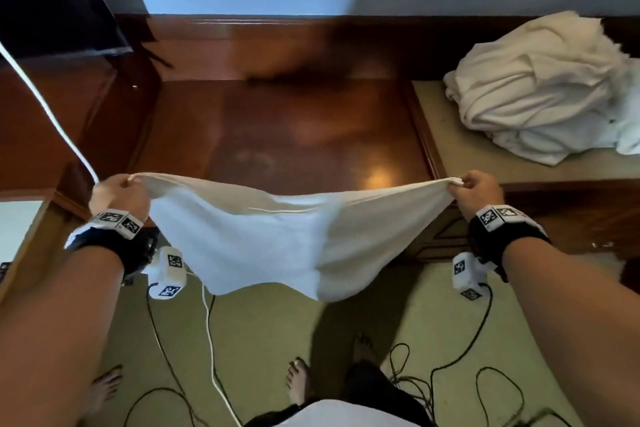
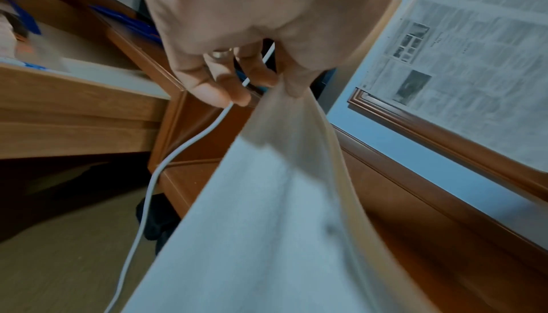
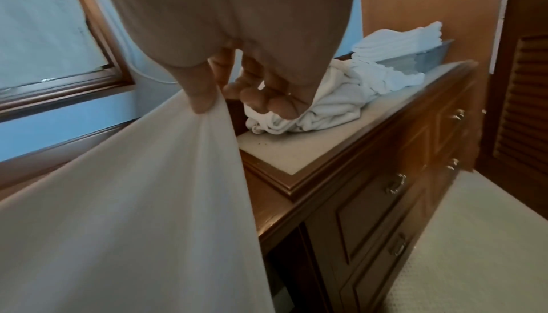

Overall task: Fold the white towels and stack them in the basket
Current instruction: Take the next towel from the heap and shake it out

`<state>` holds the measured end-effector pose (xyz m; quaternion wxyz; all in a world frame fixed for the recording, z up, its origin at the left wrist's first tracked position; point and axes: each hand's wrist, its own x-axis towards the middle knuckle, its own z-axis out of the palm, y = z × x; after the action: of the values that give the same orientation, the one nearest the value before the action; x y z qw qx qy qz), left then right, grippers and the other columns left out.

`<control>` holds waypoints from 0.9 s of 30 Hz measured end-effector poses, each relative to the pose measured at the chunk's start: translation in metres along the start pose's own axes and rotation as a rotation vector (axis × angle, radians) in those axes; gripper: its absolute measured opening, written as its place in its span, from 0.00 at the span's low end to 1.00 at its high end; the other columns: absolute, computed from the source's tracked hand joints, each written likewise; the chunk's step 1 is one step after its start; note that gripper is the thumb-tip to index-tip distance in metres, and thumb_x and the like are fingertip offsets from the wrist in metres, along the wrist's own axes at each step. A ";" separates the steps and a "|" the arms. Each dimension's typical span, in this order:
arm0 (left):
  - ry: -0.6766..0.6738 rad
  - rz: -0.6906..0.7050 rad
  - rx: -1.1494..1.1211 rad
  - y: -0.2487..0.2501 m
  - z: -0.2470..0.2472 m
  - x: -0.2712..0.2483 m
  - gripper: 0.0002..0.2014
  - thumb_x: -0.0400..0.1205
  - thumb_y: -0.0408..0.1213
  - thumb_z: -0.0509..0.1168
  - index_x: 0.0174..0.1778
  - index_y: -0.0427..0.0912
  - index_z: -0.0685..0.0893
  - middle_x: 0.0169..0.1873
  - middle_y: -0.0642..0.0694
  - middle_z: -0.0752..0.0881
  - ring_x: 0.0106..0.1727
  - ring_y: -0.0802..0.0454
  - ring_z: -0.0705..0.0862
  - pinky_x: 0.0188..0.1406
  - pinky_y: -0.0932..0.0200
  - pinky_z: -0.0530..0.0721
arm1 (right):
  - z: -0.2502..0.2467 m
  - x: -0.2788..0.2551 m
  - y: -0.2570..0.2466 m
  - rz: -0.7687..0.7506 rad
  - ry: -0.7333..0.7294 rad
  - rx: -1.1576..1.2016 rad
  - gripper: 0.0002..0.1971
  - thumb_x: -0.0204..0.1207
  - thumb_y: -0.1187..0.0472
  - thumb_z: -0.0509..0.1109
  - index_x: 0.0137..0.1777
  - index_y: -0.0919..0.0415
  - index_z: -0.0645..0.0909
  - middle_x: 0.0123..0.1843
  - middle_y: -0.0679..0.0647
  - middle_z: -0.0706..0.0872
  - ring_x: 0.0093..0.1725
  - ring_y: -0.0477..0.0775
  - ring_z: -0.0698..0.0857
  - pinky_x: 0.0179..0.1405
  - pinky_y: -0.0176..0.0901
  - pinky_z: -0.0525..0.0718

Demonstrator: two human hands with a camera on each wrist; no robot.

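left hand [image 1: 119, 192] pinches white towel [image 1: 263, 236] | right hand [image 1: 479, 192] pinches | no legible writing

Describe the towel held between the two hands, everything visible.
The white towel is plain, soft cloth, unfolded and held in the air over the dark wooden desk's front edge. The left hand pinches one top corner, the right hand the other. Its top edge sags between them, and the lower part hangs loose, touching nothing else.

Towel [image 2: 267, 236] corner between left-hand fingers [image 2: 207, 88]
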<state>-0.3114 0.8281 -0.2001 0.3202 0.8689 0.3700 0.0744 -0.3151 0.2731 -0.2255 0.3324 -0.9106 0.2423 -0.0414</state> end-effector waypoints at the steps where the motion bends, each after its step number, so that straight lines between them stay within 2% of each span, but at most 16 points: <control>1: 0.029 -0.031 0.008 -0.003 -0.005 0.000 0.16 0.87 0.39 0.59 0.66 0.40 0.87 0.63 0.30 0.85 0.65 0.30 0.82 0.68 0.43 0.78 | -0.002 0.001 0.005 0.043 0.032 0.024 0.06 0.74 0.60 0.76 0.39 0.56 0.82 0.39 0.58 0.85 0.43 0.59 0.82 0.44 0.44 0.75; 2: 0.040 -0.066 -0.012 -0.005 -0.009 0.001 0.16 0.88 0.40 0.58 0.64 0.41 0.88 0.62 0.30 0.86 0.63 0.30 0.83 0.67 0.42 0.79 | -0.004 0.000 0.006 0.086 0.055 0.058 0.06 0.74 0.59 0.76 0.39 0.56 0.82 0.40 0.59 0.85 0.44 0.58 0.82 0.45 0.43 0.74; 4: 0.026 -0.068 -0.048 -0.008 -0.013 0.009 0.15 0.88 0.42 0.57 0.56 0.41 0.88 0.53 0.33 0.88 0.52 0.33 0.86 0.56 0.44 0.84 | -0.009 0.001 0.006 0.142 0.123 0.144 0.04 0.73 0.59 0.76 0.41 0.57 0.84 0.42 0.58 0.86 0.44 0.58 0.82 0.44 0.43 0.74; 6: -0.010 -0.113 -0.072 -0.032 -0.006 0.045 0.19 0.86 0.52 0.54 0.49 0.44 0.85 0.44 0.36 0.90 0.37 0.38 0.88 0.43 0.47 0.88 | -0.013 0.003 0.000 0.197 0.196 0.249 0.05 0.72 0.58 0.75 0.40 0.57 0.82 0.41 0.58 0.87 0.41 0.60 0.85 0.41 0.48 0.81; 8: 0.032 -0.143 -0.177 -0.052 0.005 0.078 0.25 0.80 0.61 0.48 0.48 0.47 0.83 0.40 0.34 0.90 0.30 0.37 0.89 0.36 0.42 0.91 | -0.015 0.006 -0.010 0.237 0.253 0.394 0.04 0.72 0.59 0.72 0.39 0.57 0.81 0.38 0.59 0.88 0.33 0.61 0.87 0.34 0.52 0.88; 9: 0.055 -0.154 -0.239 -0.060 0.012 0.091 0.25 0.80 0.61 0.48 0.48 0.48 0.83 0.38 0.36 0.90 0.28 0.38 0.89 0.31 0.44 0.91 | -0.016 0.007 -0.016 0.240 0.269 0.478 0.01 0.74 0.62 0.71 0.42 0.57 0.81 0.37 0.59 0.88 0.28 0.57 0.87 0.28 0.48 0.88; 11: 0.084 -0.186 -0.332 -0.026 0.000 0.052 0.22 0.81 0.59 0.50 0.47 0.46 0.81 0.36 0.39 0.89 0.28 0.38 0.90 0.25 0.49 0.90 | -0.016 0.009 -0.029 0.256 0.300 0.642 0.05 0.78 0.67 0.66 0.50 0.58 0.80 0.37 0.57 0.88 0.24 0.53 0.87 0.22 0.41 0.84; 13: 0.082 -0.216 -0.498 -0.004 -0.001 0.029 0.18 0.86 0.54 0.52 0.48 0.46 0.81 0.34 0.43 0.89 0.25 0.45 0.90 0.22 0.54 0.89 | -0.014 0.008 -0.040 0.295 0.311 0.749 0.08 0.80 0.68 0.63 0.56 0.59 0.79 0.38 0.58 0.89 0.28 0.55 0.89 0.24 0.41 0.85; 15: 0.032 -0.254 -0.639 0.007 -0.002 0.020 0.15 0.90 0.48 0.51 0.53 0.44 0.77 0.29 0.48 0.88 0.21 0.52 0.87 0.17 0.61 0.85 | -0.013 0.008 -0.047 0.333 0.333 0.833 0.11 0.79 0.68 0.62 0.60 0.61 0.80 0.40 0.62 0.90 0.32 0.58 0.90 0.28 0.43 0.87; 17: 0.002 -0.256 -0.758 0.011 0.004 0.022 0.14 0.90 0.46 0.50 0.58 0.43 0.77 0.40 0.46 0.91 0.27 0.50 0.90 0.20 0.59 0.87 | -0.015 0.013 -0.055 0.365 0.352 0.891 0.11 0.79 0.68 0.61 0.58 0.59 0.80 0.44 0.66 0.90 0.35 0.60 0.90 0.34 0.49 0.89; 19: -0.014 -0.255 -0.849 0.015 0.004 0.036 0.18 0.88 0.43 0.49 0.63 0.40 0.79 0.49 0.42 0.91 0.35 0.46 0.93 0.26 0.54 0.89 | -0.020 0.018 -0.067 0.360 0.359 0.935 0.10 0.80 0.69 0.60 0.56 0.57 0.78 0.42 0.64 0.90 0.35 0.59 0.90 0.40 0.54 0.91; 22: 0.007 -0.306 -0.975 0.034 -0.004 0.048 0.21 0.88 0.39 0.46 0.70 0.39 0.78 0.50 0.43 0.90 0.42 0.46 0.94 0.33 0.50 0.89 | -0.024 0.030 -0.090 0.348 0.369 0.972 0.08 0.80 0.68 0.60 0.52 0.56 0.78 0.41 0.62 0.89 0.38 0.59 0.90 0.41 0.55 0.91; 24: 0.003 -0.315 -1.018 0.051 -0.011 0.056 0.21 0.91 0.39 0.45 0.75 0.42 0.76 0.53 0.47 0.87 0.51 0.47 0.92 0.46 0.44 0.89 | -0.022 0.042 -0.106 0.357 0.383 1.032 0.09 0.80 0.67 0.60 0.52 0.56 0.79 0.46 0.63 0.90 0.40 0.59 0.92 0.42 0.58 0.91; 26: 0.042 -0.293 -1.095 0.069 -0.013 0.062 0.22 0.91 0.41 0.45 0.78 0.43 0.73 0.55 0.46 0.86 0.48 0.49 0.91 0.61 0.40 0.86 | -0.020 0.056 -0.116 0.362 0.372 1.067 0.10 0.81 0.67 0.60 0.57 0.56 0.79 0.48 0.62 0.90 0.41 0.58 0.91 0.42 0.57 0.91; 27: 0.074 -0.311 -1.105 0.078 -0.013 0.065 0.22 0.91 0.41 0.45 0.79 0.42 0.72 0.56 0.44 0.86 0.47 0.49 0.91 0.63 0.39 0.86 | -0.018 0.063 -0.121 0.360 0.350 1.077 0.11 0.81 0.67 0.60 0.58 0.55 0.78 0.48 0.61 0.89 0.41 0.57 0.90 0.42 0.55 0.90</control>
<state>-0.2230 0.8389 -0.1496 0.7208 0.5049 0.4105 0.2389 -0.2136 0.3130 -0.1417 0.7045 -0.5379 0.3891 -0.2510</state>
